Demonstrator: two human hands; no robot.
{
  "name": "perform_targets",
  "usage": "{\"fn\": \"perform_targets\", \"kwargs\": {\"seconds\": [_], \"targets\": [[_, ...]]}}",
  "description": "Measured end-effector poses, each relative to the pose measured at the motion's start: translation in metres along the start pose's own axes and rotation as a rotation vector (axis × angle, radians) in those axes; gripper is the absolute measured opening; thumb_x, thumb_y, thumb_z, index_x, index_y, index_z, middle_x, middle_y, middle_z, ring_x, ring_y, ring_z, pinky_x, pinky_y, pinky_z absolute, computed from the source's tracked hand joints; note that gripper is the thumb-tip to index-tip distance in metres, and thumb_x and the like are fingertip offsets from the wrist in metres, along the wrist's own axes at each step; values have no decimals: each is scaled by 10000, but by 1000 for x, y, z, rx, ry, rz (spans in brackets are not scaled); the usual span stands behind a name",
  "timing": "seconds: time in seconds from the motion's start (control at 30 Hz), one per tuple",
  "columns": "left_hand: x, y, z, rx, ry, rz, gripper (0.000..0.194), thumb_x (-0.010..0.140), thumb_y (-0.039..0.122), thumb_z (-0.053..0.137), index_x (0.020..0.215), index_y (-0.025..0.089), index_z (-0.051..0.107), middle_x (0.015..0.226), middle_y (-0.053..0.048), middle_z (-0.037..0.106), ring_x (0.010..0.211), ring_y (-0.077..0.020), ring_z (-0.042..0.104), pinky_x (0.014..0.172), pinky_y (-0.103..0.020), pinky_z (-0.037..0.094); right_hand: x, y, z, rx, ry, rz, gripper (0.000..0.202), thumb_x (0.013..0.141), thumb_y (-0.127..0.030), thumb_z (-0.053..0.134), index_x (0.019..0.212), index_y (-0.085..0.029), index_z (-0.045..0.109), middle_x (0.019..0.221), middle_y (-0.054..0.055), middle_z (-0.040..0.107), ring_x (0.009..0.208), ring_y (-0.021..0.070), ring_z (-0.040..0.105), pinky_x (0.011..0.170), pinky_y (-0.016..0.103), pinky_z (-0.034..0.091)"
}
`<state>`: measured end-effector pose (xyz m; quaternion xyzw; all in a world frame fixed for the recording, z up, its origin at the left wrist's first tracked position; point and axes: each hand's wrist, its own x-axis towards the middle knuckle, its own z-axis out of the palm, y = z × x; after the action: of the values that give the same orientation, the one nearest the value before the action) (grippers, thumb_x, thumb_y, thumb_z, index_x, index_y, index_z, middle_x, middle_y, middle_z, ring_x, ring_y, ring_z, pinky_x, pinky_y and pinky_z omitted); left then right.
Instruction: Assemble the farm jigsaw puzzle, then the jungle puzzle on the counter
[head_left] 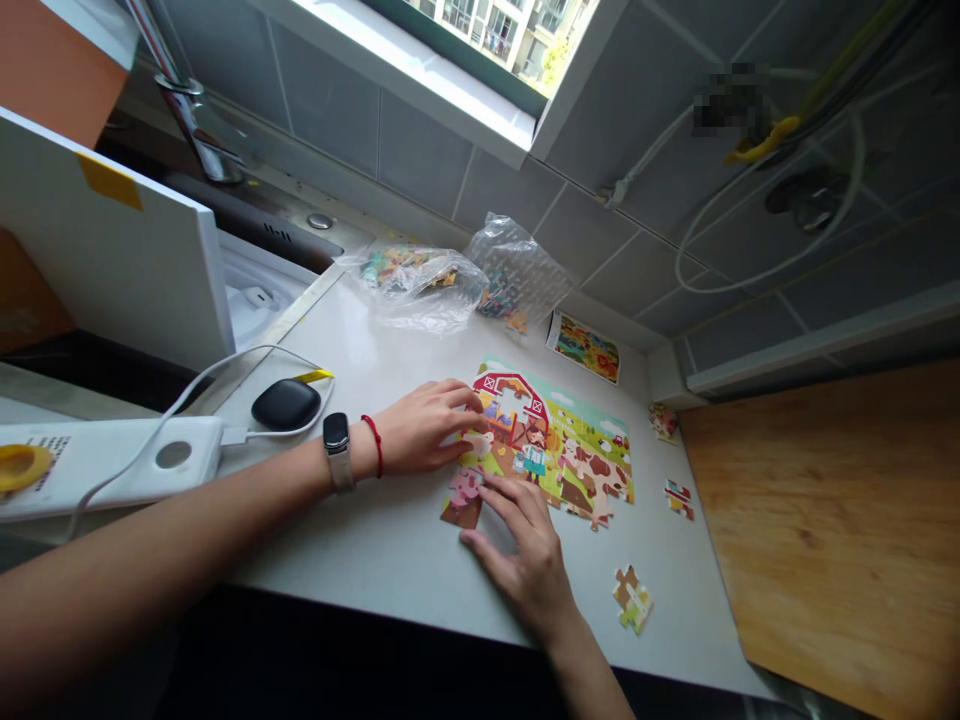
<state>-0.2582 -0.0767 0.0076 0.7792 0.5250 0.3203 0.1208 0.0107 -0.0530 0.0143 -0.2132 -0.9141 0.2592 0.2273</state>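
A partly joined farm jigsaw puzzle (555, 440) lies flat on the white counter, showing a red barn, a farmer and a spotted cow. My left hand (431, 425), with a watch and red string on its wrist, rests at the puzzle's left edge, fingers spread and their tips touching it. At the lower left corner, a puzzle piece (463, 500) with a pink pig sits against the puzzle. My right hand (532, 555) has its thumb and fingertips at that piece's edges. Loose puzzle pieces lie to the right: a brown and green one (632, 600) and a red and white one (679, 498).
Clear plastic bags (427, 285) of pieces lie by the wall, near a picture card (585, 347). Another small stack (663, 422) sits in the right corner beside a wooden board (825, 520). At left are a black oval device (286, 404), a white cable and a power strip (112, 465).
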Motion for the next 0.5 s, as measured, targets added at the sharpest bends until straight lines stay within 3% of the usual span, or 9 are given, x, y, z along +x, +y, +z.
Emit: {"fn": "perform_targets", "kwargs": {"seconds": [0.1,0.37,0.5], "targets": [[0,0,0,0,-14,-7,228,995,291,659,1201,235,738,1251,-112,703,1228,-290,633,1061,-458,529,3,0,0,7,-2,2,413,953,-276,764,1352,-291,658,1244,105,727,1173,315,652,1029,546,581],[0,-1,1,-15,-36,4,241,1003,291,653,1217,228,744,1275,-119,702,1241,-291,631,1094,-485,522,-2,-1,0,-9,-5,47,377,906,-379,831,1251,-276,716,969,61,705,932,274,637,869,471,594],[-1,-2,1,-3,-62,3,267,979,265,679,1240,234,731,1294,-112,695,1279,-300,608,1102,-491,520,-1,-1,-1,-35,-25,45,388,891,-379,847,1245,-276,725,1072,82,708,990,285,645,904,483,590]]}}
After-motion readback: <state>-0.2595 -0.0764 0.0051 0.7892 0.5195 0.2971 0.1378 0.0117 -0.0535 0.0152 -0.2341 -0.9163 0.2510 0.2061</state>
